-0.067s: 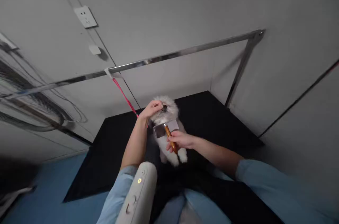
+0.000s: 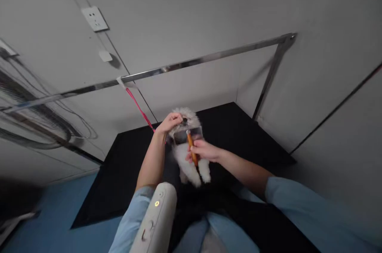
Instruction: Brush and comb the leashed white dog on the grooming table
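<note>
A small white fluffy dog (image 2: 185,160) sits upright on the black grooming table (image 2: 128,165), facing me. My left hand (image 2: 170,122) is closed on the fur at the side of its muzzle, by the dark nose. In my right hand (image 2: 204,150) is a slicker brush (image 2: 192,149), gripped by its orange-brown wooden handle. The wide metal head of the brush lies across the fur just below the dog's muzzle; its pins are hidden from me. A pink leash (image 2: 139,107) runs down from the rail to behind my left wrist.
A metal rail (image 2: 179,65) spans the back of the table, with a post at right. A white device with buttons (image 2: 155,217) stands close in front of me. Ribbed hoses and cables (image 2: 38,111) hang at left. A wall socket (image 2: 95,18) is above.
My right hand has raised the brush slightly, bringing its head closer to the dog's muzzle. My left hand keeps its hold at the dog's face.
</note>
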